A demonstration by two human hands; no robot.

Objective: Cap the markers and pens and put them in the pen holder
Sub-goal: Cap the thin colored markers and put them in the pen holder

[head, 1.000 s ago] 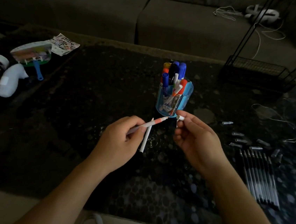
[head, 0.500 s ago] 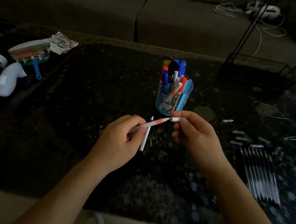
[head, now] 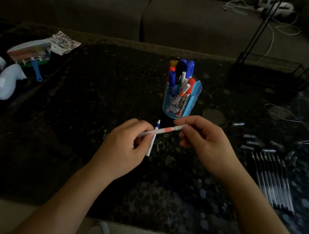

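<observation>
- Two markers sit in the left hand (head: 126, 144), fingers closed on both: a white marker with an orange band (head: 164, 131) lies nearly level, long axis rising rightward, and a blue-tipped marker (head: 153, 137) stands steeply, tip up.
- Right hand (head: 204, 143) pinches the orange marker's right end, which points toward it.
- Just beyond stands the blue pen holder (head: 181, 98) on the dark table (head: 72, 127).
- Far right, black pens (head: 272, 182) lie side by side, tips away, loose caps (head: 252, 142) beside them.

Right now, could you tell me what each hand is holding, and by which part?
The left hand grips two markers by their barrels; the right hand pinches the white cap on the orange-banded one's tip.
</observation>
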